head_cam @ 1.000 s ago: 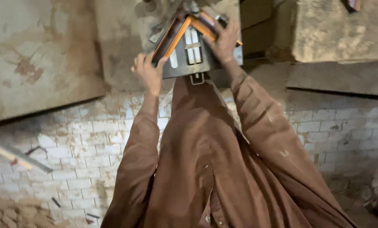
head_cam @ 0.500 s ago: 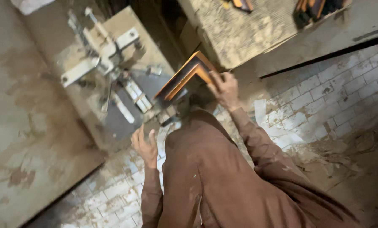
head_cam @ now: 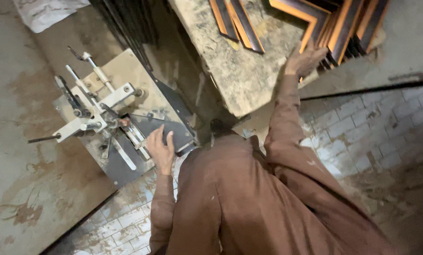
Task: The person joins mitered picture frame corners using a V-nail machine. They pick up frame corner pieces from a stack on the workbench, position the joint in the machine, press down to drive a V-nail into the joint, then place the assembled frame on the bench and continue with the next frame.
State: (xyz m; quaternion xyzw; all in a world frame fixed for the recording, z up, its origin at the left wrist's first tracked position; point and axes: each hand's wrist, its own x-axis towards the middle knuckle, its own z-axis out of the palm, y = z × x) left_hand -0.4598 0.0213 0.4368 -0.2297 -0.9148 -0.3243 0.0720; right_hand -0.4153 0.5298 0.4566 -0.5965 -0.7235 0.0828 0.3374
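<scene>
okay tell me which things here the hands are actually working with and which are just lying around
In use:
- left hand resting on the dark plate of the clamping machine
- right hand reaching to the stack of orange-and-black frame corners on the worn bench top

Lying about:
- two separate frame pieces further along the bench
- crumpled white sheet

The person wears a loose, rust-brown garment that covers the trunk and both arms. Its cloth is plain, without pattern, and falls in soft folds and creases down the front. The long sleeves are of the same brown cloth, wrinkled along their length, and end at the wrists. The left hand [head_cam: 160,152] and right hand [head_cam: 305,60] are bare: no gloves, rings or watch show. Faint pale dusty marks lie on the right sleeve near the elbow.
</scene>
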